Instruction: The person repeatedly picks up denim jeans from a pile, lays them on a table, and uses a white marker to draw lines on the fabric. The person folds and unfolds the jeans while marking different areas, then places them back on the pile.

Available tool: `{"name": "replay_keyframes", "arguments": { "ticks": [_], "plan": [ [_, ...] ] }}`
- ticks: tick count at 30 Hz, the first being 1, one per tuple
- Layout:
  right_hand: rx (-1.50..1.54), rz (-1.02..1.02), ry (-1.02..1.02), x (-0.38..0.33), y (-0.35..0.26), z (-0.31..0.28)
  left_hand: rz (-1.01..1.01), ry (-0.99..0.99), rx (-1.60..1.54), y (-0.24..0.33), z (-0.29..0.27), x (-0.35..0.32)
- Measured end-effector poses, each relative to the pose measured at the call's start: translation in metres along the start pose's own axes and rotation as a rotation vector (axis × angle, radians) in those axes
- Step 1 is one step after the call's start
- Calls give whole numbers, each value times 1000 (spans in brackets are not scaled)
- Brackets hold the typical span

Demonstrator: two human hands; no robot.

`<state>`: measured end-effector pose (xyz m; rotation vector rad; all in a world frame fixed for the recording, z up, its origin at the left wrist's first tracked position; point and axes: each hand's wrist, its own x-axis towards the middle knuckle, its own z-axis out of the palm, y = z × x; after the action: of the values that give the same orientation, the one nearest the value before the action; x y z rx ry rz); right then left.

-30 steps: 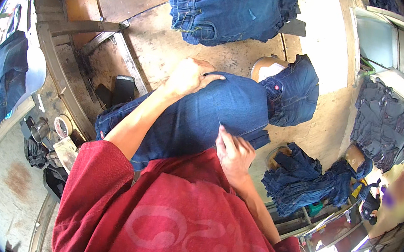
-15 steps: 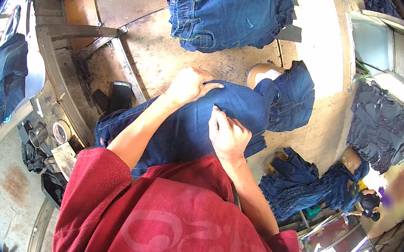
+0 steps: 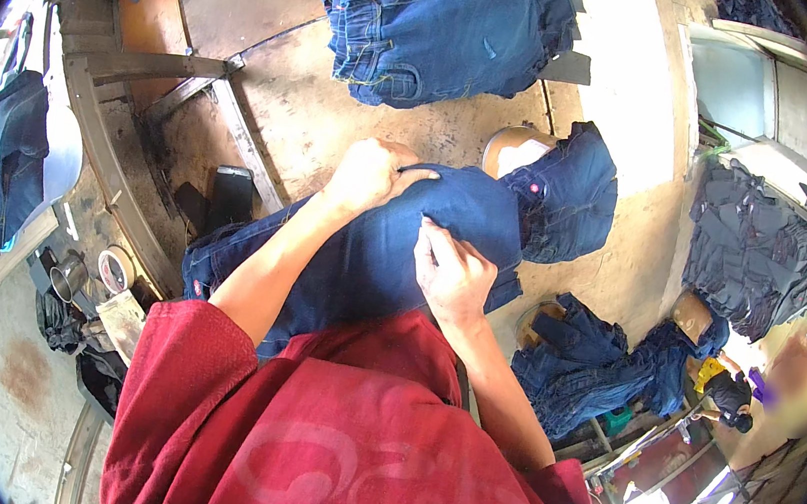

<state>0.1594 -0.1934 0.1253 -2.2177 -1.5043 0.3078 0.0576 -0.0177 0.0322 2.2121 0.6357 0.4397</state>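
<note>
A pair of dark blue jeans stretches across in front of my body, its cloth drawn smooth between my hands. My left hand is closed on the far edge of the denim, with the thumb lying over the top. Lower and to the right, my right hand rests on the same cloth with its fingers curled in a pinch. A small dark tip shows at its fingertips; the rest of whatever it holds is hidden. Beyond, to the right, part of the denim with a small red round mark lies on the tabletop.
A thick pile of elastic-waisted jeans lies on the worn wooden table ahead. More denim is heaped at the right, near grey garments. At left are a tape roll and hanging jeans. Another person is far right.
The view has shifted slightly, so the surroundings sit a little further left. Both hands keep nearly the same place on the jeans. The denim at right has turned, showing its red mark.
</note>
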Motion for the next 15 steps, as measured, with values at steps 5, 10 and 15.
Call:
{"name": "replay_keyframes", "arguments": {
  "ticks": [5,10,15],
  "plan": [
    [-98,42,-150,-3,-10,-18,-29,-18,6,-1,2,0],
    [15,69,-105,-11,-12,-36,-66,6,-78,3,2,-3],
    [52,-11,3,-1,2,-10,-53,-27,8,3,1,0]
  ]
}}
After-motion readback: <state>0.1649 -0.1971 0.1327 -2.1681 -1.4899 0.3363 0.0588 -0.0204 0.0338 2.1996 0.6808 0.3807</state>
